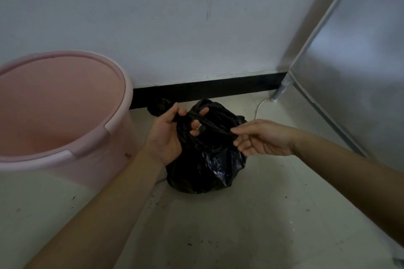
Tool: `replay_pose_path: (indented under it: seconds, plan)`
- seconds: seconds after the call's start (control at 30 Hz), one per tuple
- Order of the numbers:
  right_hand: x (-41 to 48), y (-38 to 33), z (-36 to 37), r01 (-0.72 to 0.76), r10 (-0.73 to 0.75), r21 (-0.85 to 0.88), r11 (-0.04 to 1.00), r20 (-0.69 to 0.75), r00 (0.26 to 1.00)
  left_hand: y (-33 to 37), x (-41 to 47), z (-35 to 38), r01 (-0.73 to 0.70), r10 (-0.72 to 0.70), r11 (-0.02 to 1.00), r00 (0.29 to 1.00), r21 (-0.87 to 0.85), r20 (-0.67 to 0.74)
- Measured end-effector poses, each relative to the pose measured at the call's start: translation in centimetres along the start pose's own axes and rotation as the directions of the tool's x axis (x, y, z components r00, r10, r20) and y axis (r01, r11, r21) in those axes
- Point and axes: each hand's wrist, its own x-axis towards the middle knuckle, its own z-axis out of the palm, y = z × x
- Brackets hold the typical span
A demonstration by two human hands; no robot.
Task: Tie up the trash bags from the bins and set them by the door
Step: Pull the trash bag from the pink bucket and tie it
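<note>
- Head view: two bare forearms reach in from the lower edge of the frame toward a black trash bag (205, 159) that sits on the pale, speckled floor (251, 225), close to the wall and its dark baseboard (207, 89).
- The left hand (168, 137) is clamped on one twisted ear of the bag's mouth, with the plastic wrapped between thumb and curled fingers (195, 125).
- The right hand (260, 140) pinches the opposite ear, its fingertips together on a taut strip of plastic stretched between the two hands.
- The bag appears thin, soft and glossy, so it is likely slippery and easy to tear if pulled hard; its slumped shape suggests a light to moderate load.
- The two drawn-up ears at the top look like the best place to take hold, both for knotting and for lifting afterwards.
- The tying seems to be under way, with no finished knot visible.
- A pink bin (54, 105), apparently empty and without a liner, stands just beside the bag on the left.
- A metal-faced appliance (354, 72), perhaps a refrigerator, rises on the right, with a thin white cord (260, 107) trailing on the floor near the bag.
- A second dark bundle (157, 106) lies against the baseboard behind the left hand; what it is cannot be told.
- No door is in sight.
</note>
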Motion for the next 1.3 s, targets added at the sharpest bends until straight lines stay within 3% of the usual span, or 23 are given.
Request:
replay_pose_path:
  seconds: [0.13, 0.2, 0.27, 0.33, 0.37, 0.43, 0.57, 0.63, 0.7, 0.73, 0.8, 0.87, 0.93, 1.0, 1.1, 1.2, 1.3]
  plan:
    - [-0.2, 0.1, -0.6, -0.009, 0.01, -0.171, 0.985, 0.003, 1.0, 0.6, 0.2, -0.2, -0.048, 0.05, 0.997, 0.998, 0.06, -0.032]
    - [-0.1, 0.3, -1.1, 0.021, -0.046, -0.275, 0.961, -0.085, 0.995, 1.2, 0.2, -0.1, -0.069, 0.075, 0.992, 0.996, 0.109, -0.047]
    - [0.3, 0.3, -1.2, 0.114, -0.225, -0.403, 0.908, -0.239, 0.945, 1.5, 0.0, 0.3, -0.07, 0.074, 0.97, 0.997, 0.232, -0.009]
    - [0.9, 0.1, -0.9, 0.215, -0.425, -0.52, 0.827, -0.326, 0.845, 1.3, -0.1, 0.7, -0.1, 0.086, 0.939, 0.995, 0.33, 0.056]
    - [1.2, -0.2, -0.5, 0.25, -0.48, -0.559, 0.791, -0.312, 0.82, 0.9, -0.1, 0.9, -0.11, 0.087, 0.932, 0.993, 0.345, 0.082]
    - [1.7, -1.0, 0.2, 0.275, -0.496, -0.619, 0.736, -0.217, 0.841, 0.4, 0.0, 1.1, -0.118, 0.075, 0.9, 0.99, 0.419, 0.12]
    - [2.2, -1.9, 0.6, 0.196, -0.371, -0.749, 0.633, -0.071, 0.926, 0.7, -0.1, 0.5, -0.082, 0.043, 0.719, 0.996, 0.69, 0.074]
    - [2.4, -1.8, 0.1, 0.193, -0.418, -0.707, 0.68, -0.159, 0.894, 1.3, 0.1, -0.3, -0.081, 0.131, 0.551, 0.991, 0.831, 0.01]
    - [2.5, -1.5, -0.5, 0.201, -0.368, -0.42, 0.885, -0.367, 0.854, 1.5, 0.5, -1.0, -0.122, 0.319, 0.493, 0.946, 0.861, -0.049]
    - [2.6, -1.4, -0.8, 0.204, -0.291, -0.231, 0.951, -0.452, 0.843, 1.6, 0.7, -1.1, -0.12, 0.389, 0.574, 0.91, 0.81, -0.142]
    - [2.9, -1.1, -0.9, 0.201, -0.145, 0.051, 0.978, -0.524, 0.839, 1.8, 1.1, -1.0, -0.119, 0.373, 0.796, 0.868, 0.593, -0.327]
    - [2.8, -0.7, -0.3, 0.202, -0.09, 0.174, 0.964, -0.501, 0.861, 1.4, 1.4, -0.7, -0.151, 0.318, 0.892, 0.88, 0.427, -0.353]
    - [2.5, -0.4, 0.9, 0.205, -0.12, 0.172, 0.963, -0.41, 0.904, 0.3, 1.8, 0.1, -0.205, 0.343, 0.895, 0.883, 0.395, -0.319]
    - [2.6, -0.2, 1.7, 0.205, -0.174, 0.054, 0.977, -0.346, 0.922, -0.8, 2.0, 0.9, -0.285, 0.451, 0.839, 0.84, 0.463, -0.302]
    - [3.4, 0.1, 2.2, 0.214, -0.289, -0.2, 0.956, -0.524, 0.801, -1.6, 1.6, 0.7, -0.352, 0.616, 0.654, 0.762, 0.67, -0.2]
    - [4.1, 0.5, 2.1, 0.245, -0.365, -0.274, 0.93, -0.614, 0.7, -2.8, 0.8, -0.4, -0.246, 0.581, 0.522, 0.804, 0.817, -0.128]
    - [4.5, 0.7, 2.4, 0.27, -0.388, -0.284, 0.92, -0.561, 0.731, -3.9, 1.1, -0.2, -0.238, 0.517, 0.45, 0.856, 0.861, -0.033]
